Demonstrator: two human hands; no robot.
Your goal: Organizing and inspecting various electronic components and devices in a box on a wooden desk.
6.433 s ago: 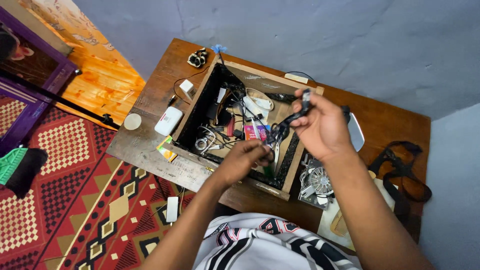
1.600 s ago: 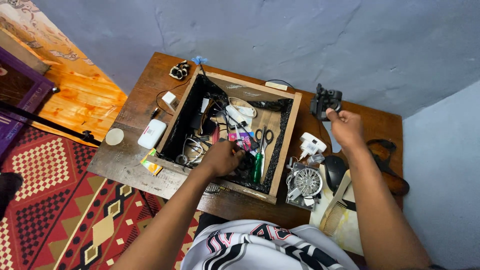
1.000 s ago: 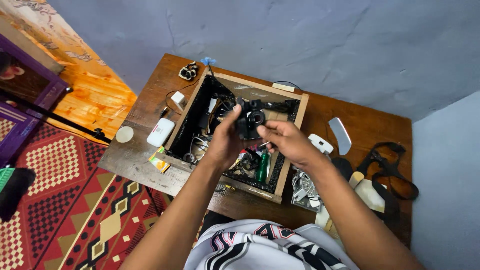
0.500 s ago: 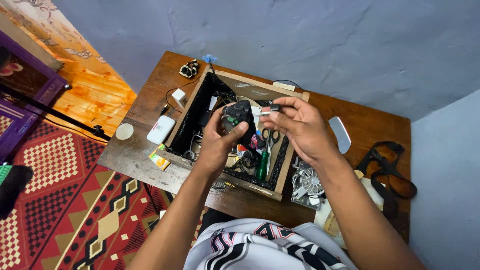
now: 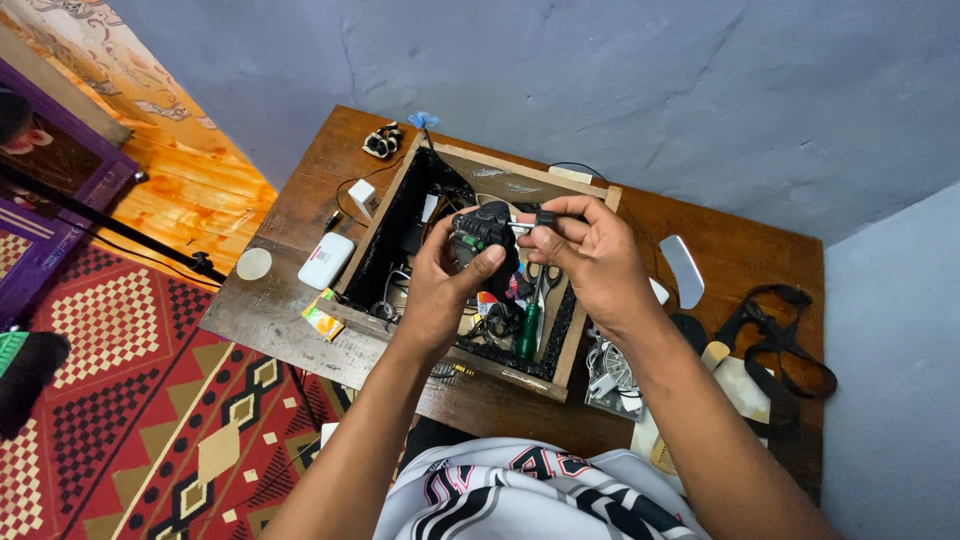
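Head view shows the left hand (image 5: pixel 440 290) wrapped around a small black gadget (image 5: pixel 483 232), thumb pressed on its near face, held up above the open wooden box (image 5: pixel 585 290). The right hand (image 5: pixel 590 265) pinches a small silver-and-black plug (image 5: pixel 535 220) between thumb and forefinger, right against the gadget's top edge. The gadget looks light, rigid and hard-shelled, probably plastic with some green inner parts showing, so the body is the safe place to grip; the plug seems small enough to slip or bend, and is best held by its black end. Below, the box is crowded with cables, scissors (image 5: pixel 545 280) and a green-handled screwdriver (image 5: pixel 528 330). It sits on a worn brown wooden table (image 5: pixel 290 215) pushed against a grey-blue wall (image 5: pixel 650 80), with a red patterned rug (image 5: pixel 150 420) on the floor.
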